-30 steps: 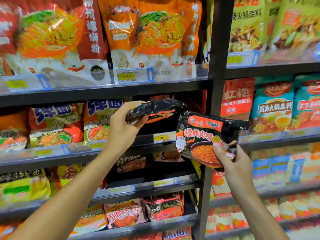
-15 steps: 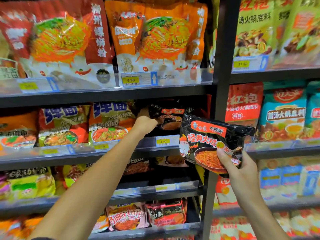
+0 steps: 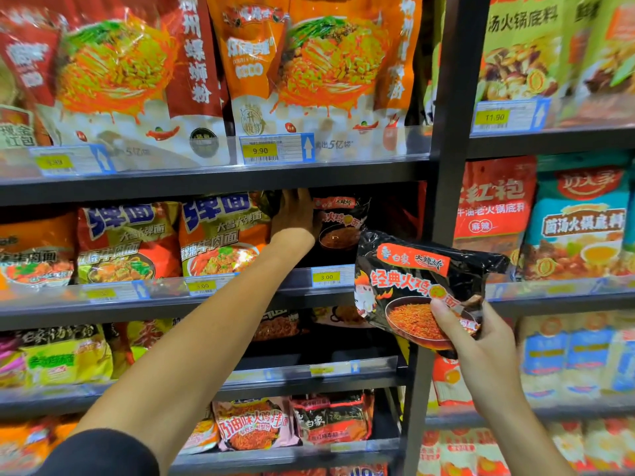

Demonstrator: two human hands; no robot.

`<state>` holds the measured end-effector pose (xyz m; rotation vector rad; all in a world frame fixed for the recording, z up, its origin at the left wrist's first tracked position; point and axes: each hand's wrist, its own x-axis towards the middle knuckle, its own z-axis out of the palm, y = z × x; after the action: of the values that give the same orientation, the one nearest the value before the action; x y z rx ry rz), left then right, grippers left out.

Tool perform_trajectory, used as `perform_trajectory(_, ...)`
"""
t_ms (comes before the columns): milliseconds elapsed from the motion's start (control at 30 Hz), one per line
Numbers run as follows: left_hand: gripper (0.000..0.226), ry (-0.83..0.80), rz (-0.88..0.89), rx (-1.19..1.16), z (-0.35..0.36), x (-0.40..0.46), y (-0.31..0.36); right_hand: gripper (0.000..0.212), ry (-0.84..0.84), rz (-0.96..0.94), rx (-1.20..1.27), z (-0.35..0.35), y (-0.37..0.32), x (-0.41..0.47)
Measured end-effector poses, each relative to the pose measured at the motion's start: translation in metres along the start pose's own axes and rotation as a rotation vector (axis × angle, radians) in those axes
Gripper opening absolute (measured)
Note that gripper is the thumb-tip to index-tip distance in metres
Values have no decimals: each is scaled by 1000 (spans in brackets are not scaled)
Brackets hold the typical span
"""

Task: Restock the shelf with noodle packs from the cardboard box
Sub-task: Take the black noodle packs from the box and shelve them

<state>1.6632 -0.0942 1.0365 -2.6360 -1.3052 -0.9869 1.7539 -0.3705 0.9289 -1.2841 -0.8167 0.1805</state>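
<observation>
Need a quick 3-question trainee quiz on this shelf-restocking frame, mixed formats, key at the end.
1. True or false: the right hand holds a black noodle pack in front of the shelf.
2. The left hand is at a pack standing above which price tag? A) 3.00 B) 9.90 C) 11.90
3. Fill in: the pack on the shelf by the left hand is mainly ____ in colour.

Key: 1 true; 2 A, the 3.00 tag; 3 black.

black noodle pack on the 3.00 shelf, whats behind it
Behind the black noodle pack that the left hand touches, only dark shelf shows. The pack covers whatever is directly behind it.
</observation>
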Motion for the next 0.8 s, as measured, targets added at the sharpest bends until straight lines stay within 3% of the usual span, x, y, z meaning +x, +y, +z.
perform_trajectory(200,92,43,197,395,4,8,2,26,-10,5,-17,4,-1,0)
perform_trajectory(500,71,101,303,442,6,12,0,44,-51,-90,8,29,-20,21)
perform_trajectory(667,43,-261,144,235,-27,-14,5,40,-50,-165,4,49,-32,38)
perform_trajectory(800,22,-311,240,328,-32,-37,-17,25,-97,-198,12,62,-38,48)
